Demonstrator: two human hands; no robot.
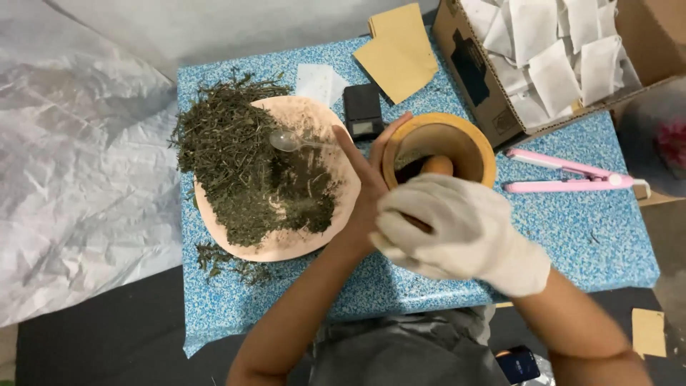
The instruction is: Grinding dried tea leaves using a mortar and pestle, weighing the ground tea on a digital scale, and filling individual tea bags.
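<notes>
Gloved right hand (457, 232) grips the pestle (437, 166) down in the mortar (443, 146); bare left hand (368, 179), fingers flat, braces its side mid-surface (586, 236). Push off-centre and the mortar could tip (leaves (243, 164) beside it scatter easily).

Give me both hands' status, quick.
Left hand: bare, open, fingers flat against the side of the wooden mortar.
Right hand: white-gloved, closed around the wooden pestle in the mortar.
</notes>
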